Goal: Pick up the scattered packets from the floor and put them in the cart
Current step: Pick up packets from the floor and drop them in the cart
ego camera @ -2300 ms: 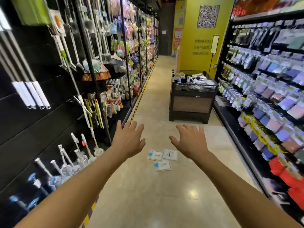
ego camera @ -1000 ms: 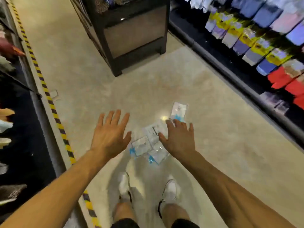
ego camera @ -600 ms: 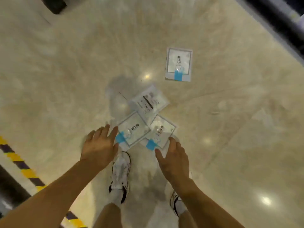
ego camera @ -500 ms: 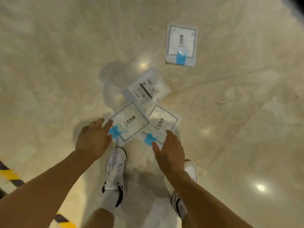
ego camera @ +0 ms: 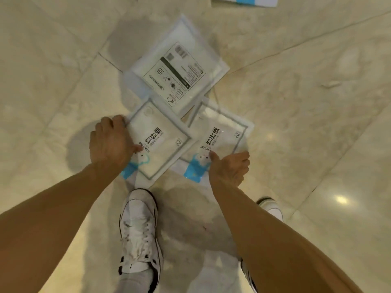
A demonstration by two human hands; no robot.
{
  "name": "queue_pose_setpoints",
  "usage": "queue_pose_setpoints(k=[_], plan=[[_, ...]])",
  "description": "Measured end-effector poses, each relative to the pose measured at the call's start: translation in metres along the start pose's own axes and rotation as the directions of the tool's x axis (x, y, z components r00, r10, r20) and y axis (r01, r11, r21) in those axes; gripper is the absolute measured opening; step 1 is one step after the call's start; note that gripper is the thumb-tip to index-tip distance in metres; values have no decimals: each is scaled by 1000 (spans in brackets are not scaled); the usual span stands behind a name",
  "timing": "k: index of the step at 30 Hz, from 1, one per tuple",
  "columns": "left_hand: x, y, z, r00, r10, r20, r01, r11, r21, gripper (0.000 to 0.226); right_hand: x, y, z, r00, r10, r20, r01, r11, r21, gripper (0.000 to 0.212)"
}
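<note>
Warm, fairly bright overhead light; the glossy floor (ego camera: 317, 115) returns one small hot glare spot (ego camera: 341, 200) at lower right. Soft grey shadows (ego camera: 81, 149) lie across it. Slightly soft overall, tile seams (ego camera: 110, 61) bowing toward the frame edges.

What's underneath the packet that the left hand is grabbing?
The left packet, pinched by the left hand, overlaps one side of the right packet, held by the right hand. Whatever else lies beneath it, likely bare floor, is covered.
</note>
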State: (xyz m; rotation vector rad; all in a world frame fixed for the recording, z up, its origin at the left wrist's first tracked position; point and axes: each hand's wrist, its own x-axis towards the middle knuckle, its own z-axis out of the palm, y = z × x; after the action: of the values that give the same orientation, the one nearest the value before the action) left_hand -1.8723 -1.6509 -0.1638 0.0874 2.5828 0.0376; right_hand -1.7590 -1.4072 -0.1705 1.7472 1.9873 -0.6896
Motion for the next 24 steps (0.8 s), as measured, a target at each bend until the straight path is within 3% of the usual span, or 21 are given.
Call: queue_pose_setpoints(k=[3,7,12,19,24], plan=[[9,-1,-8,994,-47,94,48,999,-2,75,5,8,0,999,18,40,-21,996,89,78],[2,-4,-31,950,6,311,75,966,-249,38,-10,17,-31,993,-80,92,56,968,246,40],[-41,2,-112,931,240,277,-76,866,-494,47,-49,29,-130,938,-339,76,309,914,262,27],[-147,53,-334,947,217,237,41,650,-759,45,-134,9,-366,876,-442,191,294,805,516,31],[-239,126,-514,929,316,194,-24,573,-819,43,-195,4,-580,865,-474,168,298,752,588,39]])
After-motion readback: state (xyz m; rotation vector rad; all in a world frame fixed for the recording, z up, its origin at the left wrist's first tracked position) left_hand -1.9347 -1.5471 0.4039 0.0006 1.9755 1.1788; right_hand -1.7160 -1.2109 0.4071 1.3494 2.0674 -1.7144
